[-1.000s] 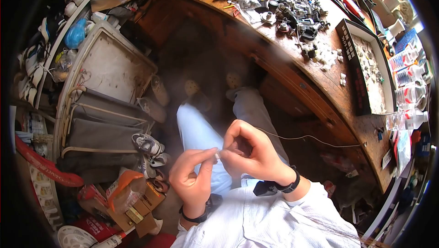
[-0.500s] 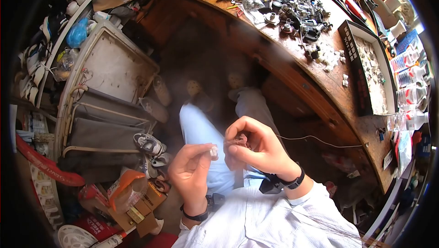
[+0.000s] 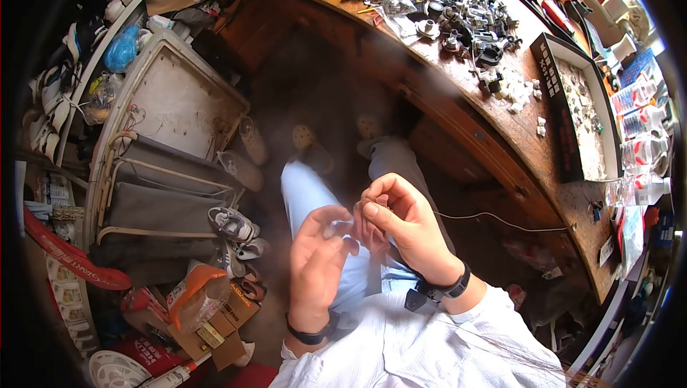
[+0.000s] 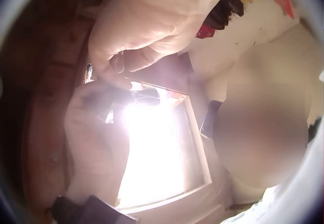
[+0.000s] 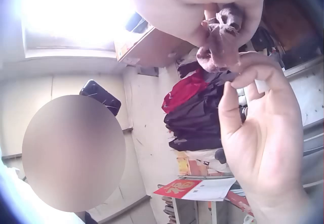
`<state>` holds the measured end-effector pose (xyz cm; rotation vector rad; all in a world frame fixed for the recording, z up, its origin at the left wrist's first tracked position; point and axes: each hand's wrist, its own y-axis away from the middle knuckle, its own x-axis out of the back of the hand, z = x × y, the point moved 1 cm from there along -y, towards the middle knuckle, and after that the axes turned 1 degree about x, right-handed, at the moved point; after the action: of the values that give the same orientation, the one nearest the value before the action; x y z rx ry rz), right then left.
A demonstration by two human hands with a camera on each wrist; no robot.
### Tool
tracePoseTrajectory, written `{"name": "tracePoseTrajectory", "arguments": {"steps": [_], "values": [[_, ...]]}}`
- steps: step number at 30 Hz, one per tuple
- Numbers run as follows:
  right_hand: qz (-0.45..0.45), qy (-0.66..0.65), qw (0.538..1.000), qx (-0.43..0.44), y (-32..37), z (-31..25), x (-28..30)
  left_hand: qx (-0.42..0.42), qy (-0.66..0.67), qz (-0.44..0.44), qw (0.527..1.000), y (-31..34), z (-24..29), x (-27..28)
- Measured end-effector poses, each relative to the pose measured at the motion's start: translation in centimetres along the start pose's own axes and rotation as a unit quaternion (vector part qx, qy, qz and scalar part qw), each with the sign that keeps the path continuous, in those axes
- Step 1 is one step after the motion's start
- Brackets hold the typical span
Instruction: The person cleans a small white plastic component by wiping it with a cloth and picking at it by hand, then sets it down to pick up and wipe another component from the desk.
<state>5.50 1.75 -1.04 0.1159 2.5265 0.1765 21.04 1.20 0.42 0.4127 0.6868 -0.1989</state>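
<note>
My right hand (image 3: 411,234) grips a crumpled, brownish-pink scrap of cloth (image 3: 377,218) between thumb and fingers. In the right wrist view its folds (image 5: 223,29) bulge out under the curled fingers. Facing it from the left, my left hand (image 3: 315,263) is blurred, with thumb and fingers bent around a small whitish piece (image 3: 336,228). The left forefinger's tip comes right up to the cloth's lower end in the right wrist view. Both hands are above my lap, over light blue trousers (image 3: 308,191). In the left wrist view, glare washes out the area near the fingertips.
On the wooden table (image 3: 529,130) lie a heap of metal and black parts (image 3: 472,23), small white pieces (image 3: 517,91) and a black-sided box (image 3: 558,109). Water bottles (image 3: 640,148) line its right edge. A folded chair frame (image 3: 164,180), shoes (image 3: 232,223) and cartons (image 3: 222,316) crowd the left.
The hands drew apart, showing the white piece in the left fingers and the cloth in the right. Since then the left hand has turned and moved right, close to the cloth.
</note>
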Motion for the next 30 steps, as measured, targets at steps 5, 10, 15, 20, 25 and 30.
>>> {"name": "tracePoseTrajectory", "arguments": {"steps": [5,10,15,20,25,30], "values": [[-0.030,-0.002,0.999,0.010,0.2,0.2,0.4,-0.079,-0.201,-0.051,0.975,-0.1,-1.6,1.1],[-0.027,-0.004,1.000,0.010,0.0,-0.4,-0.2,-0.071,-0.109,-0.026,0.991,-0.1,-0.5,-0.1],[-0.030,0.228,0.957,0.176,0.1,-1.0,0.3,-0.129,-0.118,0.028,0.984,-0.2,-0.8,0.7],[-0.062,0.383,0.883,0.263,0.1,-1.1,-0.5,-0.141,-0.164,0.038,0.976,-0.2,-0.9,0.3],[0.001,0.159,0.975,0.157,0.5,-0.9,-0.3,-0.227,-0.291,0.062,0.928,0.0,-1.0,0.8],[-0.050,0.284,0.927,0.242,0.2,-1.1,0.0,-0.289,-0.412,0.110,0.857,0.3,-0.1,-0.5]]}}
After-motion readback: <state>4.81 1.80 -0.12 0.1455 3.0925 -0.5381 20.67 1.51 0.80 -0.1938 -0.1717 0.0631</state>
